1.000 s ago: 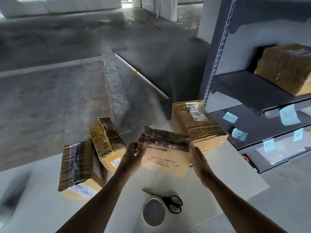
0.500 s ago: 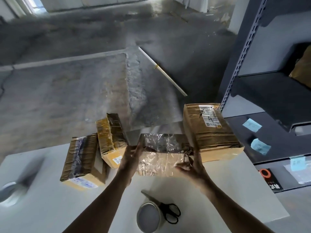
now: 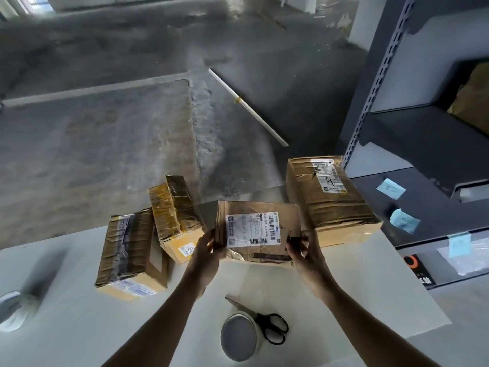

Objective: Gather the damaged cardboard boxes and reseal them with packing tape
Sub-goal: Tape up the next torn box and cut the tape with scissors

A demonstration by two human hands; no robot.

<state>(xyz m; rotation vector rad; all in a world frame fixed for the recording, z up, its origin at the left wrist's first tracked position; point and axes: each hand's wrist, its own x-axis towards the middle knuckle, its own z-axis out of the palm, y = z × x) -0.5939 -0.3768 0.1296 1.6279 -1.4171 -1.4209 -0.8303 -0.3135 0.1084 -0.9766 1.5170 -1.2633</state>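
I hold a small brown cardboard box (image 3: 255, 229) above the white table (image 3: 79, 327), its face with a white shipping label turned up towards me. My left hand (image 3: 205, 250) grips its left edge and my right hand (image 3: 304, 250) grips its right edge. Three other taped, crumpled boxes lie on the table: one at the left (image 3: 131, 254), one leaning behind it (image 3: 174, 213), and a larger one at the right (image 3: 330, 200). A roll of packing tape (image 3: 238, 337) stands near the table's front edge, below my hands.
Black-handled scissors (image 3: 267, 324) lie beside the tape roll. A grey metal shelf unit (image 3: 412, 144) with blue sticky notes stands at the right, with another box (image 3: 473, 102) on an upper shelf. A blurred round object (image 3: 13, 308) sits at the table's left edge. Concrete floor lies beyond.
I have turned the held box over: a taped, shiny face was up before, and now the labelled face shows. Both hands stay on its sides.
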